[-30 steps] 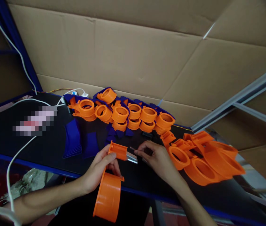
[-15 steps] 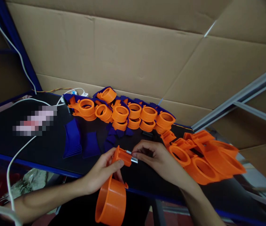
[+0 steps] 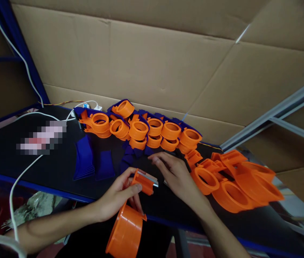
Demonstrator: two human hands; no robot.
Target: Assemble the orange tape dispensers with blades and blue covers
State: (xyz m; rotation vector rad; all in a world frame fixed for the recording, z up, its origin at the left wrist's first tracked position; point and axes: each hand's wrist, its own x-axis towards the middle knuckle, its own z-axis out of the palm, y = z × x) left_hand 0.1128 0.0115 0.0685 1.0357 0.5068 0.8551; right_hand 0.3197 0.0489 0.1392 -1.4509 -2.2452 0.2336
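Observation:
My left hand (image 3: 123,191) is closed round the neck of an orange plastic tape dispenser (image 3: 126,229), whose wide ring hangs down below the fingers. At its upper end a serrated metal blade (image 3: 148,176) lies along the orange head and sticks out a little on the right. Apart from the dispenser, my right hand (image 3: 172,172) hovers over the black table with its fingers stretched forward and loosely parted. I see nothing held in it, though its palm side is hidden. A small silvery edge shows beside its thumb side.
Orange tape dispensers with blue parts (image 3: 138,129) stand stacked along the cardboard wall (image 3: 141,61). More orange dispensers (image 3: 232,195) are heaped at the right. Blue curved plates (image 3: 84,157) and small blue pieces (image 3: 129,156) lie on the black table (image 3: 60,172). A white cable (image 3: 13,190) hangs at the left.
My right hand has let go of the blade and moved up and away from the dispenser, its fingers straightening. The blade sits further in, and the dispenser's head has tilted slightly.

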